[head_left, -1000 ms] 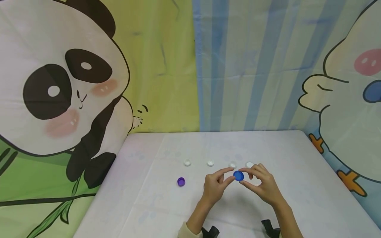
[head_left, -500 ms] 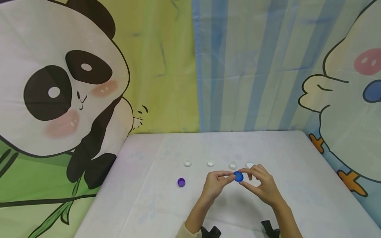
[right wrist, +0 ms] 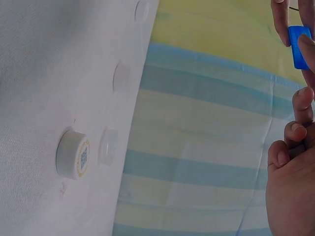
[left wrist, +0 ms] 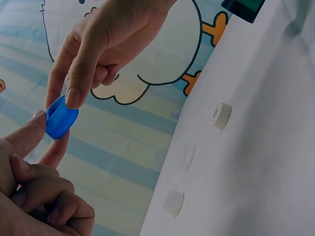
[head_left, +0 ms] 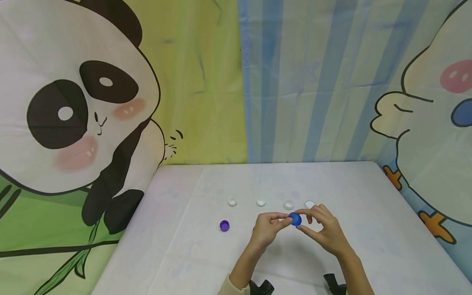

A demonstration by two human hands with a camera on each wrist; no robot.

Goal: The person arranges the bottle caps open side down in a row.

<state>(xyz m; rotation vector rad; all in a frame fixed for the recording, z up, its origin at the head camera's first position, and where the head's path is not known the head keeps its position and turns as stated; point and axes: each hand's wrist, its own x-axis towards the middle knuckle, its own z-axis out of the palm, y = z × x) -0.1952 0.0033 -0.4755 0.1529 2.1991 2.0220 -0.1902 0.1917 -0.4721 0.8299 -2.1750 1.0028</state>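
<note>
A blue bottle cap (head_left: pixel 295 218) is held up over the white table between both hands. My left hand (head_left: pixel 266 230) pinches its left side between thumb and index finger, the other fingers curled into the palm. From the right, my right hand (head_left: pixel 326 230) grips the rim with thumb and index finger. The left wrist view shows the blue cap (left wrist: pixel 61 118) tilted, its hollow side partly visible. In the right wrist view the ridged side of the blue cap (right wrist: pixel 299 47) shows at the edge, partly covered by fingers.
A purple cap (head_left: pixel 224 225) lies left of the hands. Behind them runs a row of white and clear caps, including a white cap (head_left: pixel 261 203) and a clear cap (head_left: pixel 288 205). A white cap with a printed top (right wrist: pixel 73 155) stands nearer, mostly hidden by the right hand in the head view.
My left index finger has come down toward the thumb, from spread over the cap to a pinch at its side. The blue cap has turned slightly; the right hand stays nearly still.
</note>
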